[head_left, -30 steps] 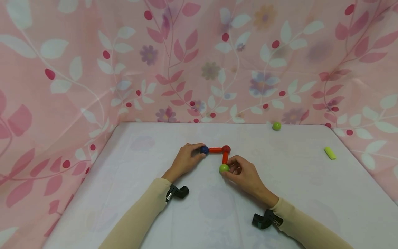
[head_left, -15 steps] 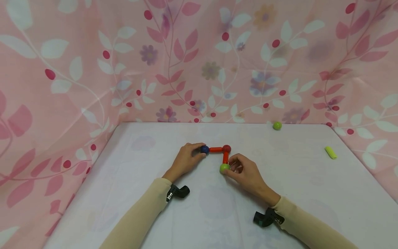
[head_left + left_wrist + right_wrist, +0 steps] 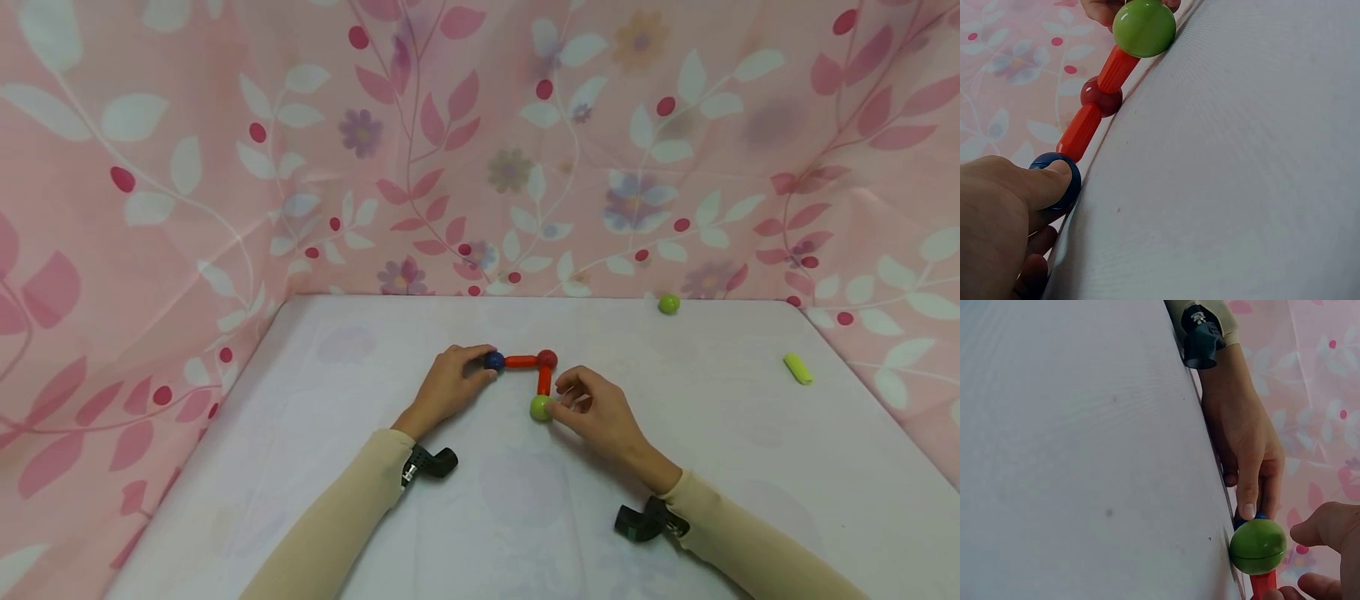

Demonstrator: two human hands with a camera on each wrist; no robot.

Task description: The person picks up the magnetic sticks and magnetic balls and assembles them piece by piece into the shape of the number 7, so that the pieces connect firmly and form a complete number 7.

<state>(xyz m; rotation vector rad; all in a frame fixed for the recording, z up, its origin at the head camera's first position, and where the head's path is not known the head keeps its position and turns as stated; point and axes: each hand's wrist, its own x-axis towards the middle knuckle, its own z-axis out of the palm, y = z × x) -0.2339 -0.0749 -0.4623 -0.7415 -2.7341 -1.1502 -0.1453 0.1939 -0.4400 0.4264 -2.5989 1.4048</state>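
An L-shaped chain of balls and rods lies on the white table. At its left end is a blue ball, which my left hand pinches between thumb and fingers. A red rod links it to a dark red ball at the corner. From there a second red rod runs toward me to a green ball. My right hand is just right of the green ball, fingers loosely bent. In the right wrist view its thumb stands apart from that ball.
Another green ball sits near the table's back edge. A yellow-green rod lies on the right side of the white table. Behind hangs a pink floral cloth.
My right hand has let go of the green ball and drawn slightly right, its fingers spreading away. The left hand and the chain hold nearly the same position.
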